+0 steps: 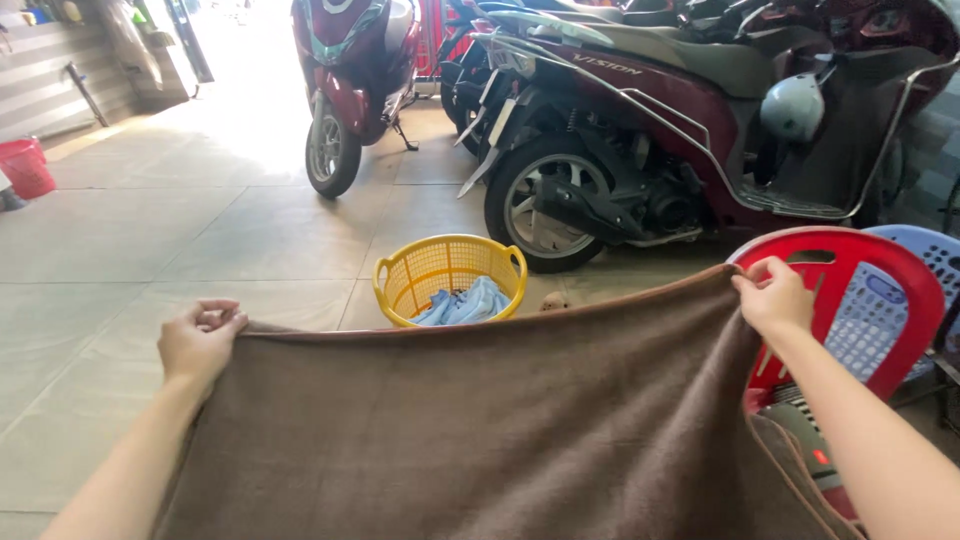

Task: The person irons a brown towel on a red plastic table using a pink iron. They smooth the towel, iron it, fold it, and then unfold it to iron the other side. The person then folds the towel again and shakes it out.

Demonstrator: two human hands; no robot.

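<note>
The left hand is gripping the near-left corner of a brown towel, fingers curled tight over its top edge. The right hand is pinching the opposite corner, so the towel is hanging spread wide between the 2 hands, its top edge sagging slightly in the middle and rising toward the right. The cloth is filling the near part of the view, its lower edge running out of sight.

Just beyond the top edge, a yellow basket is sitting on the tiled floor with light blue cloth inside. At the right, the towel's edge is lying close against a red plastic chair, with a blue chair behind it. Farther off, 2 scooters are standing: a dark red scooter at far right and a red scooter at far centre. A red bucket is sitting far left. Open floor is stretching to the left and far left.
</note>
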